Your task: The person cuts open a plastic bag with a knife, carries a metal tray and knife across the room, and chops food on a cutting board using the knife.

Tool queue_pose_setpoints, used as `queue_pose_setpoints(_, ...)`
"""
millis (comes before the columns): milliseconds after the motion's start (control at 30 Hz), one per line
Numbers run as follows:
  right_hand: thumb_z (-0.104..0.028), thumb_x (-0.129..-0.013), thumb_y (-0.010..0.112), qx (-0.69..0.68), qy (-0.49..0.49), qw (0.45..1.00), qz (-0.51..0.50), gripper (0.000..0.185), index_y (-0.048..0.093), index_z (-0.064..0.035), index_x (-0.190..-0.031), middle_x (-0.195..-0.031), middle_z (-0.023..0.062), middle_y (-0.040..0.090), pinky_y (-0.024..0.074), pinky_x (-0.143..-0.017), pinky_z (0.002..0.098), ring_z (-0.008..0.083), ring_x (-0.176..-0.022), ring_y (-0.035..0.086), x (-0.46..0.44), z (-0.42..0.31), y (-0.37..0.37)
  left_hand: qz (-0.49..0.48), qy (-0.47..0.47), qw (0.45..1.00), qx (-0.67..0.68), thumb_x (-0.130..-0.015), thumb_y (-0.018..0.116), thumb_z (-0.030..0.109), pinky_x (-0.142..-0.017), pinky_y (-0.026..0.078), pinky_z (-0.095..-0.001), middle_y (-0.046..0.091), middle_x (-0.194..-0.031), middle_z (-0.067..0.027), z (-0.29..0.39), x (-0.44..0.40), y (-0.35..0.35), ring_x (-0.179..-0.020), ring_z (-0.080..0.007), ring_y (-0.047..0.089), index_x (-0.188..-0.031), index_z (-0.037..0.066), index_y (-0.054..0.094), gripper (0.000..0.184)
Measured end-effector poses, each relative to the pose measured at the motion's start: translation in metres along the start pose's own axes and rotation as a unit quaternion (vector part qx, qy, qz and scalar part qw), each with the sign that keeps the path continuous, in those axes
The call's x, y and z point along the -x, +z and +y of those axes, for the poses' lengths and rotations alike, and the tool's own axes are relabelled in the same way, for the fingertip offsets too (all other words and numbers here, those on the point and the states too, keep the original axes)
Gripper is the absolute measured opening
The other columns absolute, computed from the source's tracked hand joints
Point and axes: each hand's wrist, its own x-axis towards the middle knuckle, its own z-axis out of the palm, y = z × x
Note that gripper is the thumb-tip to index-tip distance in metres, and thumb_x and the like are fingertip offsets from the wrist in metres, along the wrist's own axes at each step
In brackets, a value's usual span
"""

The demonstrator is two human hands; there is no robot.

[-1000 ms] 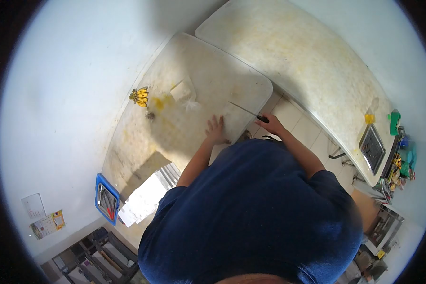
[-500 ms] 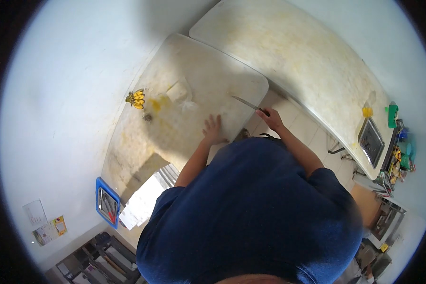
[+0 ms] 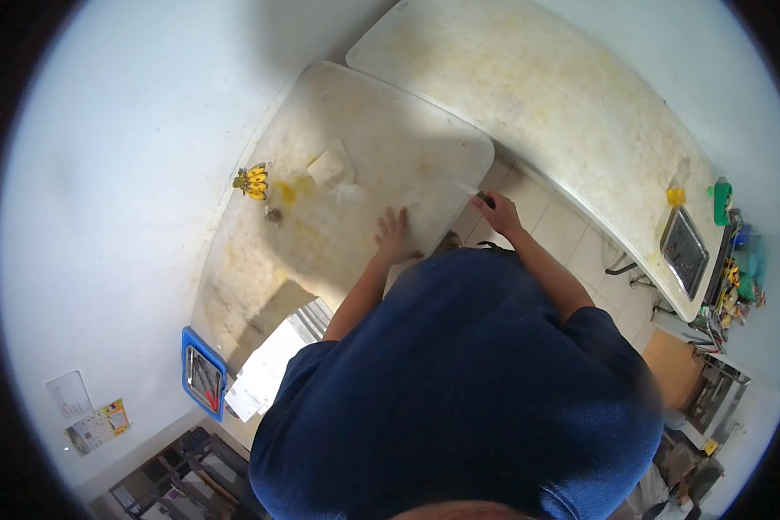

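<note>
My left hand (image 3: 393, 238) rests on the near part of the stained white table (image 3: 390, 121), palm down and fingers spread. In my right hand (image 3: 500, 215) is a knife (image 3: 485, 199), its dark handle gripped and its blade pointing left over the table's right edge. The blade is blurred. Past my left hand lie a pale folded cloth or slab (image 3: 328, 166) and a crumpled clear scrap (image 3: 349, 191). A bunch of bananas (image 3: 252, 181) sits at the table's far left edge, with a small dark lump (image 3: 273, 214) close by.
White papers (image 3: 273, 360) and a blue tray (image 3: 204, 373) with tools lie at the lower left. A second long table (image 3: 546, 95) runs along the right, bearing a metal tray (image 3: 685, 251) and a green object (image 3: 723, 202). Tiled floor (image 3: 559, 230) shows between the tables.
The knife has shifted in my right hand and its blade now looks smeared by motion. My left hand stays flat on the table. The view has moved slightly.
</note>
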Motion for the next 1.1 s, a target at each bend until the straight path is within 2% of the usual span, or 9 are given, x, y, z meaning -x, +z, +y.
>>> queue_pose_setpoints(167, -0.066, -0.088, 0.055, 0.033, 0.049, 0.998, -0.005, 0.067, 0.060, 0.0010, -0.083, -0.075, 0.0187, 0.063, 0.0464, -0.066, 0.0420, 0.0316, -0.071, 0.062, -0.003, 0.013, 0.003, 0.070, 0.030, 0.997, 0.032, -0.058, 0.089, 0.042, -0.110, 0.015, -0.0696, -0.008, -0.162, -0.0205, -0.004, 0.011, 0.005, -0.147, -0.0483, -0.004, -0.157, 0.020, -0.001, 0.136)
queue_pose_setpoints(367, -0.065, -0.090, 0.054, 0.012, 0.050, 0.999, 0.012, 0.066, 0.061, 0.0007, -0.081, -0.077, 0.0191, 0.065, 0.0469, -0.067, 0.0422, 0.0331, -0.073, 0.063, -0.007, 0.031, 0.020, 0.154, 0.086, 0.983, -0.056, -0.072, 0.081, 0.040, -0.111, 0.019, -0.0676, 0.008, -0.161, -0.0208, -0.013, 0.021, 0.036, -0.147, -0.0461, 0.010, -0.155, 0.015, 0.018, 0.107)
queue_pose_setpoints(467, -0.064, -0.088, 0.057, -0.008, 0.067, 0.997, -0.024, 0.065, 0.063, 0.0009, -0.086, -0.082, 0.0203, 0.066, 0.0481, -0.069, 0.0425, 0.0335, -0.076, 0.064, -0.001, 0.023, 0.016, 0.095, 0.100, 0.990, -0.011, -0.075, 0.079, 0.036, -0.111, 0.021, -0.0663, 0.007, -0.161, -0.0200, -0.026, 0.007, 0.062, -0.147, -0.0438, 0.012, -0.154, 0.015, 0.022, 0.100)
queue_pose_setpoints(667, -0.060, -0.083, 0.064, 0.098, 0.025, 0.991, -0.088, 0.059, 0.066, -0.0018, -0.091, -0.089, 0.0176, 0.069, 0.0504, -0.077, 0.0432, 0.0346, -0.085, 0.066, 0.018, -0.003, 0.000, 0.089, 0.134, 0.986, 0.051, -0.078, 0.073, 0.022, -0.112, 0.020, -0.0645, 0.006, -0.162, -0.0184, -0.015, 0.030, 0.037, -0.148, -0.0419, 0.010, -0.153, 0.017, 0.025, 0.089)
queue_pose_setpoints(767, -0.055, -0.083, 0.066, 0.140, -0.004, 0.988, -0.068, 0.052, 0.067, -0.0038, -0.092, -0.091, 0.0163, 0.069, 0.0509, -0.077, 0.0441, 0.0355, -0.086, 0.067, 0.034, 0.017, 0.011, 0.087, 0.107, 0.989, 0.055, -0.079, 0.071, 0.020, -0.113, 0.018, -0.0638, 0.006, -0.162, -0.0174, -0.012, 0.027, 0.039, -0.148, -0.0426, 0.010, -0.153, 0.017, 0.025, 0.088)
queue_pose_setpoints(867, -0.049, -0.083, 0.066, 0.175, -0.032, 0.983, -0.046, 0.045, 0.070, -0.0053, -0.091, -0.087, 0.0179, 0.069, 0.0510, -0.076, 0.0465, 0.0374, -0.084, 0.067, 0.062, 0.025, 0.003, 0.103, 0.087, 0.990, 0.039, -0.081, 0.070, 0.028, -0.113, 0.015, -0.0662, 0.006, -0.162, -0.0166, -0.005, 0.030, 0.044, -0.148, -0.0408, 0.010, -0.153, 0.017, 0.024, 0.086)
queue_pose_setpoints(933, -0.049, -0.083, 0.066, 0.160, -0.032, 0.986, -0.008, 0.045, 0.072, -0.0054, -0.092, -0.088, 0.0183, 0.070, 0.0517, -0.077, 0.0465, 0.0370, -0.086, 0.067, 0.072, 0.029, 0.009, 0.039, 0.041, 0.997, -0.060, -0.084, 0.067, 0.036, -0.112, 0.015, -0.0684, 0.007, -0.162, -0.0166, 0.016, 0.044, 0.025, -0.149, -0.0385, 0.012, -0.153, 0.017, 0.025, 0.084)
queue_pose_setpoints(1033, -0.039, -0.084, 0.068, 0.129, 0.087, 0.985, 0.078, 0.038, 0.071, -0.0027, -0.095, -0.087, 0.0153, 0.071, 0.0514, -0.075, 0.0431, 0.0319, -0.084, 0.068, 0.087, 0.024, 0.011, -0.084, 0.007, 0.987, -0.134, -0.089, 0.059, 0.050, -0.110, 0.013, -0.0713, 0.010, -0.162, -0.0172, 0.034, 0.062, 0.009, -0.148, -0.0405, 0.012, -0.154, 0.018, 0.022, 0.082)
queue_pose_setpoints(1100, -0.036, -0.081, 0.067, -0.030, 0.166, 0.983, 0.066, 0.037, 0.070, -0.0011, -0.090, -0.078, 0.0148, 0.067, 0.0491, -0.070, 0.0430, 0.0278, -0.075, 0.066, 0.093, 0.024, 0.017, -0.149, 0.032, 0.982, -0.111, -0.090, 0.056, 0.056, -0.110, 0.015, -0.0698, 0.019, -0.159, -0.0194, 0.045, 0.070, 0.007, -0.146, -0.0401, 0.019, -0.154, 0.016, 0.024, 0.081)
